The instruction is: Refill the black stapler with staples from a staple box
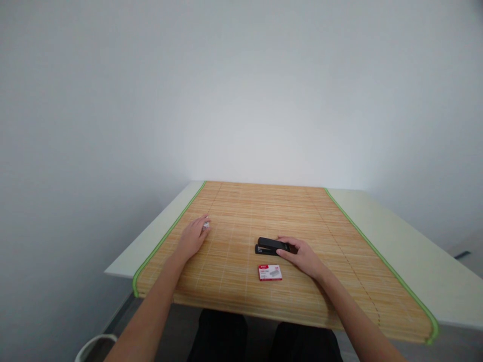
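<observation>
On the right of the mat's middle lies a black stapler (268, 246), its front end pointing left. My right hand (302, 256) grips its rear end, thumb on the near side and fingers on the far side. A small red and white box (270, 272), with a picture of staples on it, lies flat just nearer to me than the stapler. Further left, my left hand (194, 236) rests on the mat with its fingers curled round a small whitish thing (206, 225). Most of that thing is hidden by the fingers, and I cannot make out its kind.
A bamboo mat (260, 211) with green edging covers the middle of a white table (407, 236). A pale wall (264, 100) rises behind it. Below the table at the lower left stands a white bin (88, 347); my legs (219, 334) are under the near edge.
</observation>
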`<state>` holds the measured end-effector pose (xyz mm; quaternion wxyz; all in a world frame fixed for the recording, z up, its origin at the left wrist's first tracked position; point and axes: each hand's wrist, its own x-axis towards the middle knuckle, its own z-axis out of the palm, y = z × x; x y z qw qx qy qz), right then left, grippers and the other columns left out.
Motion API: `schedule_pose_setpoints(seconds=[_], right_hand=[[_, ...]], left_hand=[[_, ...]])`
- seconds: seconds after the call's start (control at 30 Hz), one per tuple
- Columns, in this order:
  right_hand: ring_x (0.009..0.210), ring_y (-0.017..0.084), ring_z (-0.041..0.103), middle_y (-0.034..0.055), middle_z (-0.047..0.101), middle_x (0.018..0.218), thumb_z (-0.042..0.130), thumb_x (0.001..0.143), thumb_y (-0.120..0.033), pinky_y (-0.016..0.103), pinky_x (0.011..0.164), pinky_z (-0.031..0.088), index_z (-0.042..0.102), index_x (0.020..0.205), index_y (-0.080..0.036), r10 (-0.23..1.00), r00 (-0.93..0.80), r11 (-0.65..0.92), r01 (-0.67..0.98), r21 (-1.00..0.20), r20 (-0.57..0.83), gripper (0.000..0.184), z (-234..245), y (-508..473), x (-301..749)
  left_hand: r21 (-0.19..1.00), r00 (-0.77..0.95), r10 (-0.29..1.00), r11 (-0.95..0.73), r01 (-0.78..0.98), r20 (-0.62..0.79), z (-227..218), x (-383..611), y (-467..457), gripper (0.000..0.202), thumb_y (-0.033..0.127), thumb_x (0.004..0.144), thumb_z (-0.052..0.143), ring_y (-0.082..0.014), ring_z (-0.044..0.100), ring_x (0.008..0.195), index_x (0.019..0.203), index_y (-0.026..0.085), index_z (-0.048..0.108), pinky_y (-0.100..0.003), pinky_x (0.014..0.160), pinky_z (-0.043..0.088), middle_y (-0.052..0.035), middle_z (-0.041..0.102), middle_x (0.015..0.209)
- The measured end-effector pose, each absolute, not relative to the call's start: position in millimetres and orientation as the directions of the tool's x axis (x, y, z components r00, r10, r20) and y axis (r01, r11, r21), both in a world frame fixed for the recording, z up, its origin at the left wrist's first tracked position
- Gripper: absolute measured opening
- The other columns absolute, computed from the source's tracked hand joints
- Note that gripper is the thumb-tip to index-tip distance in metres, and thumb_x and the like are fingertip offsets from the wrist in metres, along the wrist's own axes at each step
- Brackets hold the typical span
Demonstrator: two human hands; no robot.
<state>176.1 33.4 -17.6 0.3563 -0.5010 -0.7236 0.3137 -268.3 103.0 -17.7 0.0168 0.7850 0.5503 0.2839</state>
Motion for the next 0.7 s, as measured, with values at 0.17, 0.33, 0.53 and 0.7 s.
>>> schedule_pose_setpoints(seconds=[0.17,0.33,0.53,0.7], right_hand=[[0.127,0.03,0.062,0.0065,0.067,0.137,0.072,0.083,-0.057,0.054,0.114,0.042,0.072,0.12,-0.029,0.95,-0.243,0.299,0.507,-0.809,0.198,0.046,-16,33,176],[0.126,0.029,0.062,0.0061,0.068,0.136,0.072,0.083,-0.056,0.052,0.115,0.042,0.073,0.118,-0.028,0.945,-0.251,0.311,0.5,-0.808,0.209,0.045,-15,33,175],[0.124,0.029,0.063,0.007,0.069,0.132,0.072,0.085,-0.052,0.05,0.114,0.043,0.072,0.12,-0.027,0.94,-0.255,0.326,0.466,-0.823,0.228,0.043,-15,32,174],[0.123,0.03,0.063,0.008,0.07,0.131,0.073,0.083,-0.053,0.051,0.113,0.044,0.073,0.119,-0.027,0.943,-0.253,0.315,0.46,-0.83,0.218,0.044,-13,31,174]], left_hand=[[0.319,0.187,0.888,-0.338,0.886,0.42,3,-260,94,0.048,0.047,0.104,0.037,-0.0322,0.036,0.147,0.146,0.026,0.05,-0.06,0.118,0.027,-0.0085,0.045,0.158],[0.388,0.288,0.822,-0.503,0.772,0.492,42,-183,40,0.039,0.043,0.105,0.04,-0.0263,0.053,0.13,0.135,0.028,0.061,-0.049,0.116,0.036,-0.0073,0.063,0.138],[0.352,0.723,0.593,-0.801,0.484,0.355,35,-80,-39,0.028,0.031,0.103,0.051,-0.0245,0.059,0.122,0.127,0.031,0.065,-0.043,0.106,0.046,-0.0051,0.067,0.128],[0.33,0.67,0.657,-0.753,0.569,0.344,16,-100,-25,0.028,0.022,0.103,0.05,-0.0206,0.058,0.122,0.125,0.03,0.065,-0.039,0.106,0.045,-0.0008,0.066,0.131]])
